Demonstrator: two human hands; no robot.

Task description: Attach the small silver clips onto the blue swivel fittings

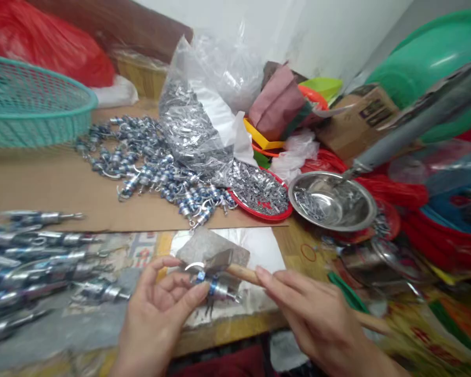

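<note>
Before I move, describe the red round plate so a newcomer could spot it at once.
Start from the flat brown cardboard sheet and go to its far right corner. There, between the clear plastic bag and the shiny round steel bowl, sits the red round plate. Unlike the bowl, it is heaped with small flat silver pieces.

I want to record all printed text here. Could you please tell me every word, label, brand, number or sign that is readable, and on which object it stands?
No text can be read with certainty.
Cardboard box: dark print, too blurred.
Yellow bag: red characters, too blurred.
Printed patch on the worktop: red and blue marks, too blurred.
</note>
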